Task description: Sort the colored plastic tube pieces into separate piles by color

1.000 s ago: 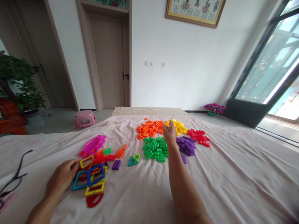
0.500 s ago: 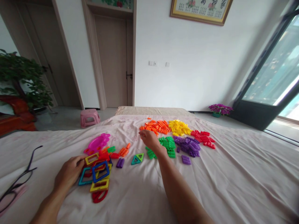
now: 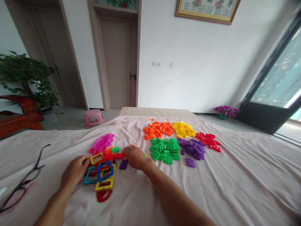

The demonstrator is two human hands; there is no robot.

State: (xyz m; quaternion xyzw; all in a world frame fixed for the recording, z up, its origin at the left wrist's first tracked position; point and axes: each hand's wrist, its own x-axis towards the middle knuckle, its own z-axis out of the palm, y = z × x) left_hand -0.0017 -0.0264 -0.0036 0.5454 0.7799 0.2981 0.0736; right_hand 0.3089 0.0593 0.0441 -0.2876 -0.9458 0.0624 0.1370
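Observation:
My left hand [image 3: 76, 169] is closed at the left edge of a yellow magnetic tile frame [image 3: 96, 158], fingertips partly hidden behind it. That tile lies at the top of a loose pile with a blue square tile [image 3: 105, 171], a teal tile [image 3: 90, 176], another yellow tile [image 3: 104, 185] and a red rounded piece [image 3: 104, 196]. My right hand [image 3: 136, 157] curls down over small orange tube blocks, mostly covered by its fingers. Close to its fingertips are a red block [image 3: 119, 156] and purple blocks [image 3: 123, 164]. A green triangle tile shows only slightly behind this hand.
Sorted heaps of orange [image 3: 158, 129], yellow [image 3: 184, 129], red [image 3: 208, 141], purple [image 3: 192, 148] and green blocks [image 3: 166, 149] lie on the cloth-covered surface [image 3: 225, 191]. A pink paw-shaped piece [image 3: 102, 142] is beyond the tiles. Glasses [image 3: 25, 179] rest at the left.
My right hand has moved left and nearer, from the orange heap to the small orange blocks beside the tiles. The left hand stays at the yellow tile. The view has shifted slightly.

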